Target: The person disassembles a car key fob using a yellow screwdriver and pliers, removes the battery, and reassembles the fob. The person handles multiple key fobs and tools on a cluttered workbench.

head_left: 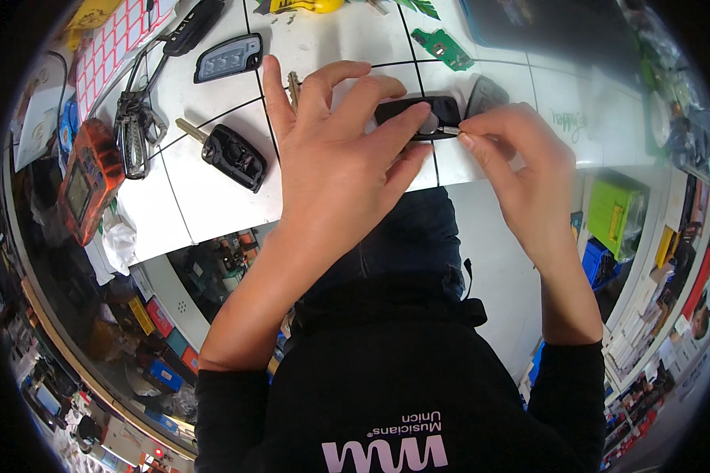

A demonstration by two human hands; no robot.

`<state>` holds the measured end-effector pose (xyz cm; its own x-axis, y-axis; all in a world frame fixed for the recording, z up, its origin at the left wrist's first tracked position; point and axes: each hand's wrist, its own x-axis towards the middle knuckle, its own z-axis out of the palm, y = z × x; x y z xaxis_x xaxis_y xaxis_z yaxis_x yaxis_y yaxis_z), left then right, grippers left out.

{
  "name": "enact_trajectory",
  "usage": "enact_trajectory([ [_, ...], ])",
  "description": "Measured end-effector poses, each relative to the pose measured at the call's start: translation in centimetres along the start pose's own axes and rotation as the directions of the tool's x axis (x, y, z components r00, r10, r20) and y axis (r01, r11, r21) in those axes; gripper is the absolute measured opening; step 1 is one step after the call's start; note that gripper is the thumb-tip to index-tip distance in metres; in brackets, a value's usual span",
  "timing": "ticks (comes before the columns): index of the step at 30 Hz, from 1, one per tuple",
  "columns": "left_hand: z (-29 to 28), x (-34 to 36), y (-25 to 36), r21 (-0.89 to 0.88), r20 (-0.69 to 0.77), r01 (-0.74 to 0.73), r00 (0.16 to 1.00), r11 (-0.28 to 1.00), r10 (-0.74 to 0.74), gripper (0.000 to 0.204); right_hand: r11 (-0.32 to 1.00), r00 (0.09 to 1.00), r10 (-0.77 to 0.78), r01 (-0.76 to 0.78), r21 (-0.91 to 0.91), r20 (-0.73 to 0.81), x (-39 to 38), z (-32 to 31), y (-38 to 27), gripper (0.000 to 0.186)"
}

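Observation:
Under my left hand (335, 146) a black key fob shell (446, 106) lies on the white tiled worktop. My left thumb and a finger press on it and hold it there, while the other fingers spread toward the far left. A round greyish disc (429, 124) shows in the shell beside a fingertip. My right hand (528, 150) pinches a small silver metal piece (448, 130) at the shell's right end; its kind is not clear. Just beyond sits a grey key cover (487, 96). A metal key blade (294, 88) sticks out past my left fingers.
Left of my hands lie an opened flip key (241, 160) and a button cover (227, 57). Farther left are a metal folding tool (134, 134) and an orange handheld device (91, 180). A green circuit board (442, 49) lies beyond; a dark panel (548, 35) occupies the far right.

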<state>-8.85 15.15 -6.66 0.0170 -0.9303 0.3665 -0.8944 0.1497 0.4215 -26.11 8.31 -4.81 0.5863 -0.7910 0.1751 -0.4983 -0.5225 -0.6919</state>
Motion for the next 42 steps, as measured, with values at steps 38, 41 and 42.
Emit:
enact_trajectory([
  [38,-3.1,4.2,3.2,-0.965,0.136,0.199,0.936,0.169,-0.325,0.019,0.784,0.930,0.002,0.227,0.577,-0.369,0.8,-0.8,-3.8,0.029],
  [41,-3.2,4.1,3.2,-0.963,0.140,0.204,0.936,0.175,-0.322,0.018,0.801,0.924,-0.017,0.242,0.548,-0.383,0.7,-0.9,-3.8,0.030],
  [42,-3.2,4.0,3.2,-0.961,0.144,0.209,0.936,0.180,-0.320,0.018,0.806,0.921,-0.021,0.245,0.538,-0.389,0.7,-0.9,-3.8,0.030],
])
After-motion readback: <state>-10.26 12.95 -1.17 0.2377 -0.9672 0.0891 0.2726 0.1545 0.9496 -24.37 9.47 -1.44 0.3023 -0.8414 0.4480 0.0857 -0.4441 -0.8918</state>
